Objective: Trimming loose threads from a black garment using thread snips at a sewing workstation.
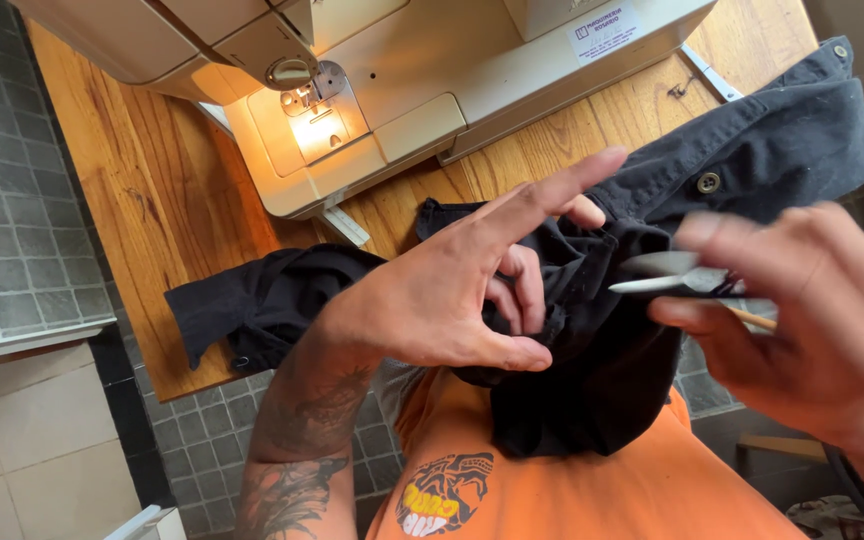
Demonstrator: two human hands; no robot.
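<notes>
**Snips held level at a bunched black garment**

A pair of small metal snips (pixel 674 276) is held with the blades pointing to the left of the view, the long axis lying almost level — the tips are just beside a gathered fold of the black garment (pixel 592 370). The garment is draped from the wooden table (pixel 162 200) down over an orange shirt (pixel 592 490), one part with a metal snap stretched toward the upper right.

A cream sewing machine (pixel 392 90) is set on the table, its needle lamp lit. Grey tiles (pixel 12 200) are seen on the floor to the left.

The left hand (pixel 452 290) is brought in from below, its tattooed forearm raised; thumb and curled fingers are pinched on the bunched cloth, while the index finger is stretched out straight toward the upper right. The right hand (pixel 812 320) — blurred, close to the camera — is closed around the handles of the snips.
</notes>
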